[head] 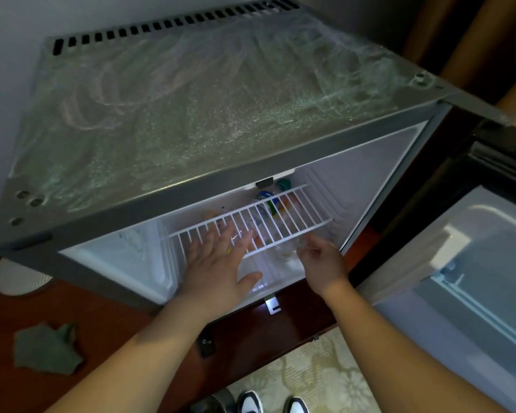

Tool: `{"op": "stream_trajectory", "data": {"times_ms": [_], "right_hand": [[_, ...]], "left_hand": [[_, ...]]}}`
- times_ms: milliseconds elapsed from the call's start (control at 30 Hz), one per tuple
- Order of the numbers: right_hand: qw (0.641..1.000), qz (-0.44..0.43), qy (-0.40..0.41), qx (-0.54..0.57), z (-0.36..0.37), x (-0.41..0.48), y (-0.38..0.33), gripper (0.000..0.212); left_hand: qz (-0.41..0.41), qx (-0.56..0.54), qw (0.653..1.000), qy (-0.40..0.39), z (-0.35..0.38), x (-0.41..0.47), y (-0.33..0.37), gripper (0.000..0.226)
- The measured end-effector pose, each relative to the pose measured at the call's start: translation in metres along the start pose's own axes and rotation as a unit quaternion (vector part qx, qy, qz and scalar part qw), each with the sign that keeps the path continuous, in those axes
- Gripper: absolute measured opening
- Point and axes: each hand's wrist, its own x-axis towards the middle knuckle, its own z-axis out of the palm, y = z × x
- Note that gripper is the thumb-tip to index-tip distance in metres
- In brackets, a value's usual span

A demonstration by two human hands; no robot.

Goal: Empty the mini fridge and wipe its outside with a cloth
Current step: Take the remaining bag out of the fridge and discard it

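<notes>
The grey mini fridge stands open, its top dusty and streaked. Inside, a white wire shelf carries a clear plastic bottle with a coloured label, lying on its side, and a green-capped item sits behind it. My left hand reaches in flat, fingers spread over the shelf's front edge. My right hand is at the shelf's right front, fingers curled by a clear plastic object; whether it grips it is unclear. A green cloth lies on the wooden surface at lower left.
The fridge door hangs open to the right with white inner shelves. The fridge sits on a reddish-brown wooden cabinet. A white round object lies at the left. Patterned carpet and my shoes are below.
</notes>
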Motion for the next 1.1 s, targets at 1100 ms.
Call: {"op": "stream_trajectory", "data": {"times_ms": [1100], "right_hand": [[0.959,0.132,-0.097,0.231,-0.020,-0.125,-0.007,0.039]], "left_hand": [[0.072,-0.248,0.963,0.071,0.042,-0.090,0.020,0.066]]}}
